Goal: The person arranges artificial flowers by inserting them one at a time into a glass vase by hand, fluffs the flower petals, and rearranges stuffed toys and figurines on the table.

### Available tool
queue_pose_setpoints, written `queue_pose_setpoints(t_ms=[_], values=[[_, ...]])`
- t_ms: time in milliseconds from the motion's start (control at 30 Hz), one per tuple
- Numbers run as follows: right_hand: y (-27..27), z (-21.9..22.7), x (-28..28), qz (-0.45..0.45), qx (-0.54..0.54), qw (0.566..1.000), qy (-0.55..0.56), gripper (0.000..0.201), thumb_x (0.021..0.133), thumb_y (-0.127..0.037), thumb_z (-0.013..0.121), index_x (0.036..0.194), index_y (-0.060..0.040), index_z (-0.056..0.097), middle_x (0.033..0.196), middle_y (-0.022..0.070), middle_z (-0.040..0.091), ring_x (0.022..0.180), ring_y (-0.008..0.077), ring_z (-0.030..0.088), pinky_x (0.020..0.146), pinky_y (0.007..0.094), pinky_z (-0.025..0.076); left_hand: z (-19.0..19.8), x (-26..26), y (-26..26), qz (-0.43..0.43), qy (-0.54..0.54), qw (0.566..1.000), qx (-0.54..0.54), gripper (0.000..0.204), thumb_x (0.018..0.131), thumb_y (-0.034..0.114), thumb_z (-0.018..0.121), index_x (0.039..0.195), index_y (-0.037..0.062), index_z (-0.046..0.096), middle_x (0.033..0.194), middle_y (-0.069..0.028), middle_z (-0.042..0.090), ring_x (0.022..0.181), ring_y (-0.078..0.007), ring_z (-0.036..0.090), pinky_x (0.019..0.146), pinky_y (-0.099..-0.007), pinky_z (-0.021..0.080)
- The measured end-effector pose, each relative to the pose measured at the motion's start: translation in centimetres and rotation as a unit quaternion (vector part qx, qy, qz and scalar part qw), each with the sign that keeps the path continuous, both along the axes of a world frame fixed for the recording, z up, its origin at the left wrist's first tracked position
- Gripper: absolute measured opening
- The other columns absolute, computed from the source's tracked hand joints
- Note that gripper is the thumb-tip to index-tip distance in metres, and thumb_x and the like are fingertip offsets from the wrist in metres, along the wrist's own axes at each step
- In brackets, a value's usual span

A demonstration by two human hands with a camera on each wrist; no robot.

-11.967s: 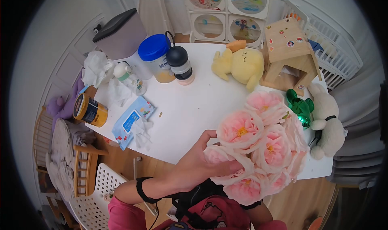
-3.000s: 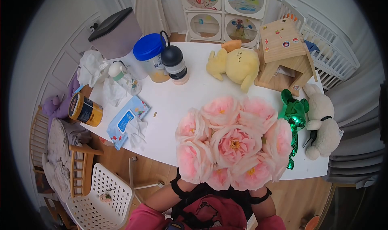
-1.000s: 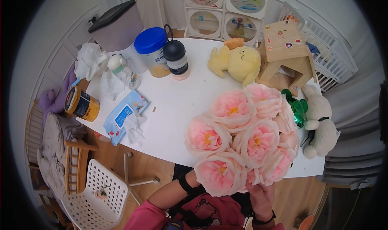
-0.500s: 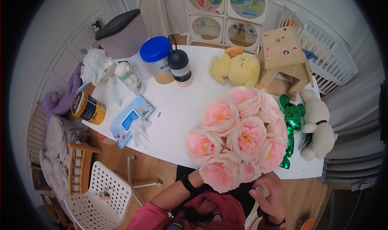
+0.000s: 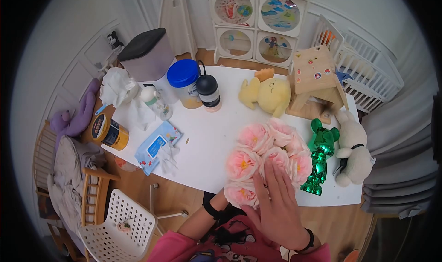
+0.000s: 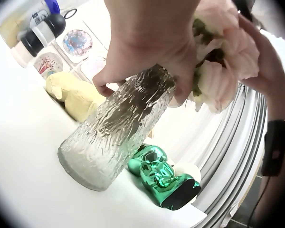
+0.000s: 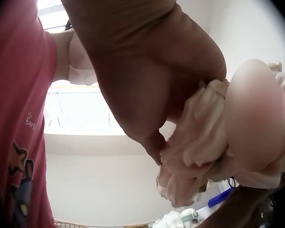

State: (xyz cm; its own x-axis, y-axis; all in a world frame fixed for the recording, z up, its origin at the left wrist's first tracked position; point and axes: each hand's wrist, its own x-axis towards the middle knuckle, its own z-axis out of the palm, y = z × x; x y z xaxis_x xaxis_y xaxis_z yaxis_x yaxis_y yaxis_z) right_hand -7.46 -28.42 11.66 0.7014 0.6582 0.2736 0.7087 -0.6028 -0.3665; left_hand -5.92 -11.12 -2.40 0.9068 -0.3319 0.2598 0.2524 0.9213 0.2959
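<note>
In the left wrist view my left hand point(image 6: 152, 42) grips the neck of a clear, rippled glass vase point(image 6: 109, 133), its base close over the white table. Large pale pink artificial roses point(image 5: 243, 164) fan out of the vase in a round bunch. They hide my left hand in the head view, where only its forearm shows. My right hand point(image 5: 278, 207) lies over the front of the bunch with its fingers straight, fingertips on the middle bloom. In the right wrist view its thumb touches the outer petals point(image 7: 194, 128). A shiny green bear figure point(image 5: 321, 156) stands just right of the roses.
On the white table point(image 5: 207, 156) are a yellow plush toy point(image 5: 271, 96), a wooden house point(image 5: 315, 78), a white plush point(image 5: 353, 156), a blue-lidded tub point(image 5: 183, 78), a black-topped bottle point(image 5: 208, 92) and a wipes pack point(image 5: 156, 147). A white perforated chair point(image 5: 117, 225) holds a loose flower.
My right hand has moved up from beside the bunch and now lies on the roses. The bunch sits further from the green bear, which shows more fully. The head view has tilted up slightly.
</note>
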Motion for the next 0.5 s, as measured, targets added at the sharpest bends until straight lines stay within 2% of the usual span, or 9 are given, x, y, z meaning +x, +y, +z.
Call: queue_pose_setpoints(t_ms=[200, 267, 300, 367, 400, 467, 500], values=[[-0.5, 0.4, -0.4, 0.014, -0.025, 1.000, -0.006, 0.068, 0.081, -0.032, 0.069, 0.134, 0.0027, 0.044, 0.139, 0.0289, 0.040, 0.131, 0.0409, 0.039, 0.108, 0.0499, 0.030, 1.5, -0.5, -0.7, 0.003, 0.003, 1.000, -0.020, 0.035, 0.099, 0.016, 0.042, 0.133, 0.0068, 0.042, 0.131, -0.0087, 0.050, 0.118, -0.0203, 0.050, 0.100, -0.0347, 0.042], [-1.4, 1.3, -0.2, 0.033, 0.047, 0.997, 0.054, 0.059, 0.081, -0.027, 0.070, 0.128, 0.0027, 0.050, 0.137, 0.0250, 0.045, 0.128, 0.0390, 0.043, 0.107, 0.0487, 0.032, 1.9, -0.8, -1.1, 0.001, 0.007, 1.000, -0.029, 0.035, 0.099, 0.016, 0.042, 0.133, 0.0068, 0.042, 0.131, -0.0087, 0.050, 0.118, -0.0203, 0.050, 0.100, -0.0347, 0.042], [-1.9, 1.3, 0.0, 0.033, 0.045, 0.997, 0.057, 0.059, 0.081, -0.027, 0.070, 0.128, 0.0027, 0.050, 0.137, 0.0250, 0.045, 0.128, 0.0390, 0.043, 0.107, 0.0487, 0.032, 2.2, -0.8, -1.1, 0.000, 0.008, 0.999, -0.034, 0.035, 0.099, 0.016, 0.042, 0.133, 0.0068, 0.042, 0.131, -0.0087, 0.050, 0.119, -0.0204, 0.050, 0.100, -0.0347, 0.042], [-2.9, 1.0, 0.1, -0.001, 0.126, 0.991, 0.051, 0.046, 0.078, -0.017, 0.072, 0.117, 0.0024, 0.056, 0.125, 0.0193, 0.055, 0.115, 0.0368, 0.052, 0.099, 0.0459, 0.039, 2.6, 0.0, -2.0, -0.001, 0.012, 0.999, -0.045, 0.035, 0.099, 0.015, 0.042, 0.133, 0.0068, 0.042, 0.132, -0.0088, 0.050, 0.119, -0.0204, 0.049, 0.100, -0.0348, 0.042], [-2.7, 1.1, 0.1, -0.001, 0.123, 0.991, 0.055, 0.046, 0.078, -0.017, 0.072, 0.117, 0.0024, 0.056, 0.125, 0.0193, 0.055, 0.115, 0.0368, 0.052, 0.099, 0.0459, 0.039, 2.6, -0.2, -2.2, -0.001, 0.015, 0.999, -0.051, 0.035, 0.099, 0.015, 0.042, 0.133, 0.0067, 0.042, 0.132, -0.0088, 0.050, 0.119, -0.0205, 0.049, 0.100, -0.0348, 0.042], [-1.8, 1.6, 0.4, -0.092, 0.125, 0.988, 0.028, 0.037, 0.074, -0.007, 0.074, 0.108, 0.0009, 0.060, 0.110, 0.0136, 0.058, 0.099, 0.0337, 0.055, 0.088, 0.0441, 0.043, 2.9, 0.6, -2.7, -0.001, 0.024, 0.998, -0.064, 0.035, 0.099, 0.015, 0.042, 0.133, 0.0067, 0.042, 0.132, -0.0088, 0.050, 0.119, -0.0205, 0.049, 0.100, -0.0348, 0.042], [-1.4, 1.8, 0.6, -0.091, 0.122, 0.988, 0.034, 0.037, 0.074, -0.007, 0.074, 0.108, 0.0009, 0.060, 0.110, 0.0136, 0.058, 0.099, 0.0337, 0.055, 0.088, 0.0441, 0.043, 2.8, 0.5, -2.7, 0.000, 0.030, 0.997, -0.069, 0.035, 0.099, 0.015, 0.042, 0.133, 0.0067, 0.042, 0.132, -0.0089, 0.049, 0.119, -0.0206, 0.049, 0.100, -0.0349, 0.042]])
